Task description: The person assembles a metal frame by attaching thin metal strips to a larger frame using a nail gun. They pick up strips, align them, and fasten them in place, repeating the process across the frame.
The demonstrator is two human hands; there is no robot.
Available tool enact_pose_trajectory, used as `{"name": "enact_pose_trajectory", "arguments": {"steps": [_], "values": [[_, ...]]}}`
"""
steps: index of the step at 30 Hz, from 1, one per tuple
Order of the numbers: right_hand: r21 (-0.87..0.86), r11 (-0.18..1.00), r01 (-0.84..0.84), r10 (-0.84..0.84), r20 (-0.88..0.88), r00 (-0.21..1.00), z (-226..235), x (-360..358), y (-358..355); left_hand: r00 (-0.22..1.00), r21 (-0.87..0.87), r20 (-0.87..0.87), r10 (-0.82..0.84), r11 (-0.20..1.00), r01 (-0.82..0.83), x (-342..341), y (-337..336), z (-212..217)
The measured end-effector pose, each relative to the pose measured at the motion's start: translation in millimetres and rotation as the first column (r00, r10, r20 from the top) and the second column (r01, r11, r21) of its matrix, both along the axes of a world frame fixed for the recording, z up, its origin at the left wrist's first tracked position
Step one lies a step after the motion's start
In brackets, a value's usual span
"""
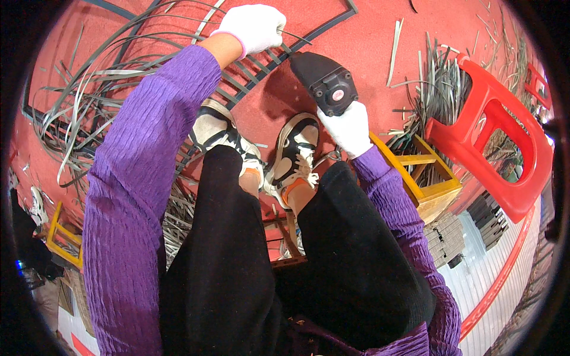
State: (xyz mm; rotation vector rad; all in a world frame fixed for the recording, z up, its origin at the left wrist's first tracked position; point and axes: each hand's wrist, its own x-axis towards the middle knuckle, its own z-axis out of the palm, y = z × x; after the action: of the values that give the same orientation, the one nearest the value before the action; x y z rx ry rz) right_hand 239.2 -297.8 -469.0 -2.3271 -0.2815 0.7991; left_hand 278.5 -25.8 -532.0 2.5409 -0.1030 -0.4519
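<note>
My left hand [252, 29], in a white glove, is closed at the far side of a dark metal frame [332, 25]. A thin grey flat strip [297, 38] comes out of its fist. Several short strips cross between the frame's bars below it, and long loose strips [127, 56] curve away to the left. My right hand [350, 129], also gloved in white, grips a black power tool that looks like an air stapler [323, 82]. Its handle is mostly hidden by the glove, and its body points away from me, right of the frame and off it.
A red plastic stool [504, 172] lies tipped at the right, beside a bundle of grey strips [442, 83]. Near my right forearm stands a yellow wooden stool [436, 193]. My shoes [294, 154] rest close to the frame on the red floor [371, 53]. Another yellow stool [65, 237] is at far left.
</note>
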Motion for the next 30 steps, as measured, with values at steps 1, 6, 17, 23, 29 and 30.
{"name": "enact_pose_trajectory", "arguments": {"steps": [1, 6, 17, 23, 29, 30], "values": [[-0.003, 1.000, 0.003, -0.003, -0.016, 1.000, 0, 0, 0, 1.000, -0.016, -0.003, -0.003, 1.000, 0.003, 0, 1, -2], [0.009, 0.999, 0.047, -0.047, 0.006, 0.999, 1, 3, -1, 0.994, -0.176, 0.005, -0.110, 0.978, 0.109, 3, 17, -17], [-0.037, 0.983, 0.179, -0.180, -0.030, 0.983, -4, 14, -13, 0.753, -0.683, -0.640, 0.154, 0.335, -0.649, 10, 18, 5], [-0.050, 0.980, 0.190, -0.194, -0.083, 0.977, -6, 14, -17, 0.954, -0.530, -0.297, 0.031, 0.826, -0.192, 16, 6, -3], [-0.045, 0.986, 0.158, -0.160, -0.044, 0.986, -7, 15, -17, 0.969, -0.220, -0.235, -0.070, 0.975, 0.018, 29, -6, -11], [-0.057, 0.988, 0.144, -0.146, -0.033, 0.989, -6, 15, -17, 0.973, -0.199, -0.221, -0.068, 0.980, 0.023, 30, -7, -10]]}}
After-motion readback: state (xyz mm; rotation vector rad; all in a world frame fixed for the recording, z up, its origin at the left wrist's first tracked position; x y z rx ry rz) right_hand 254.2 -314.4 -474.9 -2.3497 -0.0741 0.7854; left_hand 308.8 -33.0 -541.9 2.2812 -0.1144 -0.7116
